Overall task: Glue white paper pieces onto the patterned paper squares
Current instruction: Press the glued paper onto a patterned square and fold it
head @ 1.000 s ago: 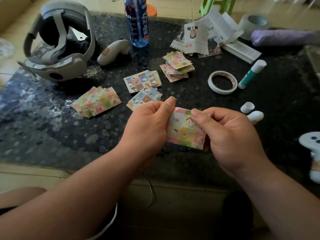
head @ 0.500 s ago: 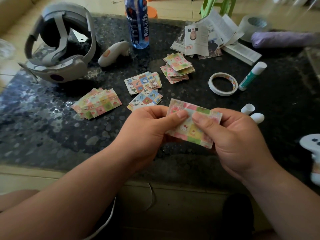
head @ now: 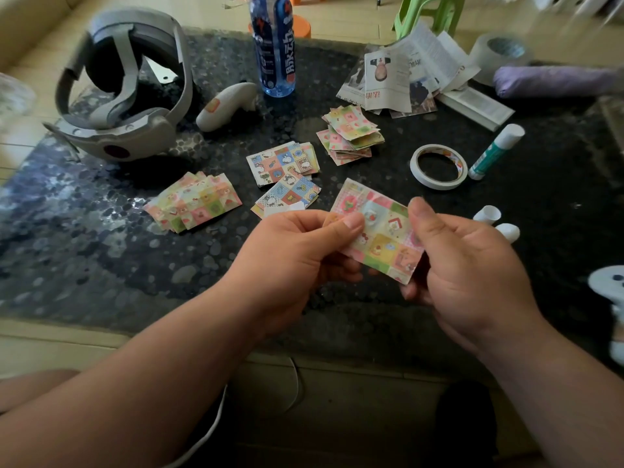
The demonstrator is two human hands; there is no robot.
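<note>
Above the table's (head: 101,265) near edge, the left hand (head: 297,251) and right hand (head: 469,265) each pinch the patterned paper square (head: 381,234) at opposite sides, fingers (head: 341,270) curled beneath; hold it flat, avoiding creases

A table (head: 101,271) with a dark, glossy, pebble-patterned top is filling most of the view, and its pale beige front edge is running along the near side. Soft daylight is reflecting as a pale sheen off the left half of the surface, while the right half is lying in deeper shade. Beyond the far edge of the surface, a floor (head: 347,25) of light tan tiles is showing, with a green plastic stool (head: 429,15) standing past the right half of that edge and a partly hidden orange object (head: 302,25) sitting near its middle.
</note>
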